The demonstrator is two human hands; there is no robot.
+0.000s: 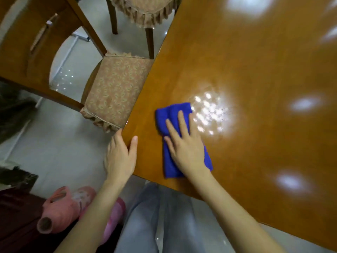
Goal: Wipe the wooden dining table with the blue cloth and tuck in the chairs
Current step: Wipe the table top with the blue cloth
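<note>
Table under blue cloth, right hand

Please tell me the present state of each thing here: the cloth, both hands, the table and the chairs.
wooden table: glossy, with light reflections.
right hand: fingers straight, pressing the blue cloth.
blue cloth: folded, flat under the right hand.
left hand: grips the table corner.
near chair: seat mostly out, not tucked in.
far chair: partly in view, not tucked in.
</note>
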